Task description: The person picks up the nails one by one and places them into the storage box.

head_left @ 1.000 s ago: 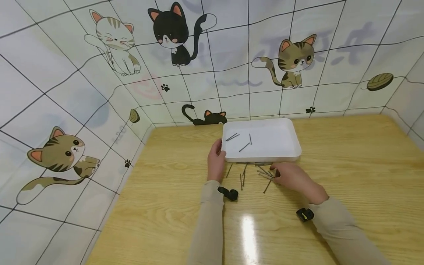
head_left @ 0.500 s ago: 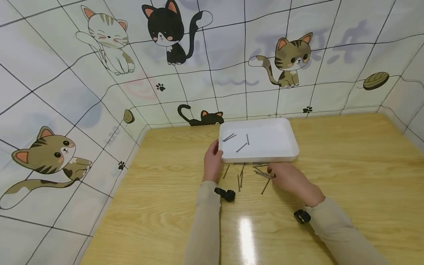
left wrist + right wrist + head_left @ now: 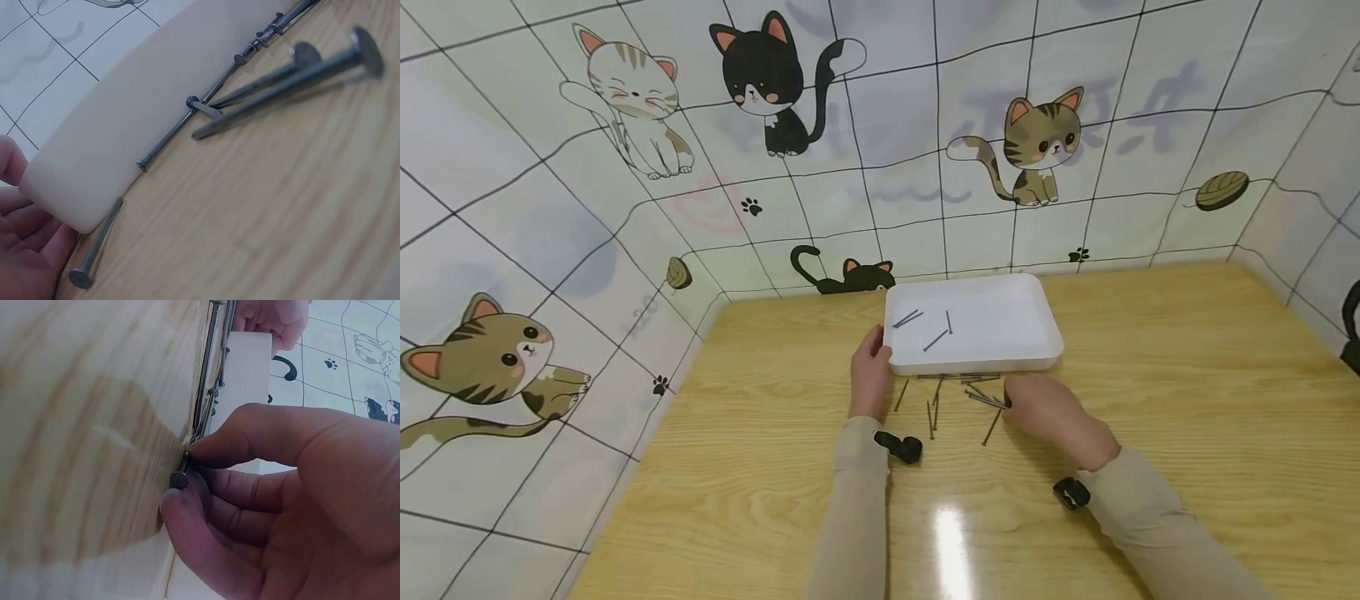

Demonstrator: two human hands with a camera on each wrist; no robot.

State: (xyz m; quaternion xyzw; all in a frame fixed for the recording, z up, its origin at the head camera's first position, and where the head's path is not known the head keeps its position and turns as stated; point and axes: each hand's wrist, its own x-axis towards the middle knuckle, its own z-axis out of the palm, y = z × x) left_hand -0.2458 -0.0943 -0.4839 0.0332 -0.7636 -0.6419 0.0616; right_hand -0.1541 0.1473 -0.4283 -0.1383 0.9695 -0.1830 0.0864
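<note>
My left hand (image 3: 869, 382) holds the left side of a white tray (image 3: 1000, 321), its thumb at the rim. In the left wrist view, its fingers (image 3: 37, 240) wrap the tray's near corner. A few nails (image 3: 936, 340) lie inside the tray toward its left. My right hand (image 3: 1054, 418) is down on the table in front of the tray, at the right end of several loose nails (image 3: 932, 420). The right wrist view shows a nail (image 3: 179, 479) pinched between the thumb and fingertips. Part of that nail is hidden by the fingers.
The wooden table (image 3: 752, 467) meets a wall (image 3: 910, 175) covered in a cat print, close behind the tray. Some nails (image 3: 162, 144) lie along the tray's front wall. A dark object (image 3: 1352, 333) shows at the right edge of the head view.
The head view has turned slightly right, so everything appears shifted left. My right fingers have curled in further around the nails at the pile's right end. The left hand stays on the tray.
</note>
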